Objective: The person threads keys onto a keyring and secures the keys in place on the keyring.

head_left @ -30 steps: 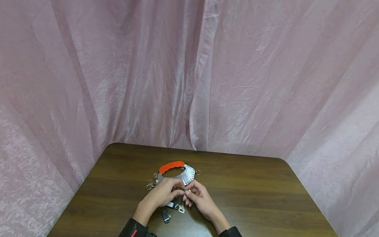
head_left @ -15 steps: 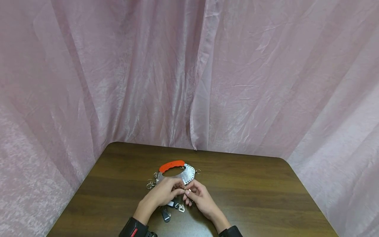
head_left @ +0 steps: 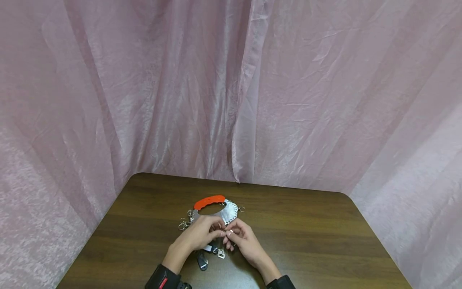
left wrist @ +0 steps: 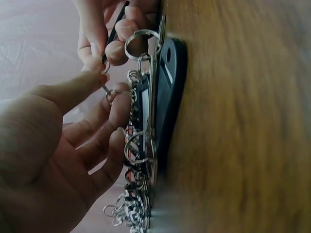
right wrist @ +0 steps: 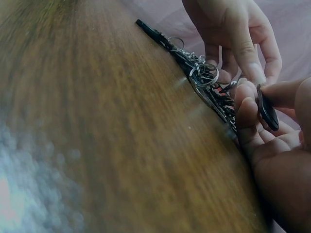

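My left hand (head_left: 200,233) and right hand (head_left: 245,243) meet fingertip to fingertip at the near edge of a silver plate (head_left: 229,212) with an orange grip (head_left: 209,200). In the left wrist view, the thumb and index finger of my left hand pinch a small metal ring (left wrist: 109,96). My right hand pinches a black flat tag (right wrist: 267,110), which looks like a key fob, beside that ring. Under the hands lie a black teardrop-shaped key fob (left wrist: 176,87) and split rings (left wrist: 142,44). Fingers hide part of the joint between ring and tag.
More rings and small clasps (head_left: 183,224) hang at the plate's left side, and one ring (head_left: 242,209) sticks out at its right. Another dark fob (head_left: 202,263) lies near the left wrist on the wooden table (head_left: 306,233). Pink curtains (head_left: 180,100) surround the table's back and sides.
Both hands stay in place, with only slight shifts of the fingers at the pinched ring. The plate and the fobs on the table have not visibly moved.
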Demonstrator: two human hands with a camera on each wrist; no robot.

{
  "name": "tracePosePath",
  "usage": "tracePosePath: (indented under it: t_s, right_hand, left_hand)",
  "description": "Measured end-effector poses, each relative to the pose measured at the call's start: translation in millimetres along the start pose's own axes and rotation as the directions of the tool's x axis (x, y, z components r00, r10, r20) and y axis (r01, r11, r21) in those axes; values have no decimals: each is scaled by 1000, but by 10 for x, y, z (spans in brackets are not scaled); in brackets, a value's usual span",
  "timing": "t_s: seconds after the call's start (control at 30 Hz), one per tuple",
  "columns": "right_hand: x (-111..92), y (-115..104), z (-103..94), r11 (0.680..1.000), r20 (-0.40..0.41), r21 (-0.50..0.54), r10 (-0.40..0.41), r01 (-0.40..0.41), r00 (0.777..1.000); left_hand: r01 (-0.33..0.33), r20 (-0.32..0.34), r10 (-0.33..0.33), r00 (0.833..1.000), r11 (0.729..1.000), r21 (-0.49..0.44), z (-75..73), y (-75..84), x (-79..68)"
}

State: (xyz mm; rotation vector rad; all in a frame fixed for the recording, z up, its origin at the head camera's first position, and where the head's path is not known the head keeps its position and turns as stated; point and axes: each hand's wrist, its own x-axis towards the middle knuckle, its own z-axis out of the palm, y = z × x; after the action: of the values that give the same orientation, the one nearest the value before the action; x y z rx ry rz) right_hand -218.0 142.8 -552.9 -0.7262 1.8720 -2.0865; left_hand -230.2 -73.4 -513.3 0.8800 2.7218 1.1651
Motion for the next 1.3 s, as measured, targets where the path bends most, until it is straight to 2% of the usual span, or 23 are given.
tracePosePath:
  t_s: [0.17, 0.5, 0.73, 1.07, 1.3]
  right_hand:
    - [8, 8, -7, 1000, -18, 2, -3, 3, 1000]
    - [8, 30, -5, 999, -23, 7, 46, -46, 999]
    - [-4, 24, -6, 998, -27, 13, 61, -60, 998]
    - [-9, 27, -6, 1000, -14, -4, 30, -30, 999]
    - [-1, 3, -6, 998, -32, -3, 61, -61, 998]
  left_hand:
    - [2, 8, -2, 1000, 1000, -19, -19, 6, 5]
    - [25, -3, -25, 1000, 1000, 1, -20, 10, -3]
    - [15, -12, -15, 1000, 1000, 22, -19, 16, -11]
    - [-8, -27, 9, 1000, 999, 40, -7, 20, -12]
    - [-3, -28, 4, 1000, 999, 42, 3, -10, 1]
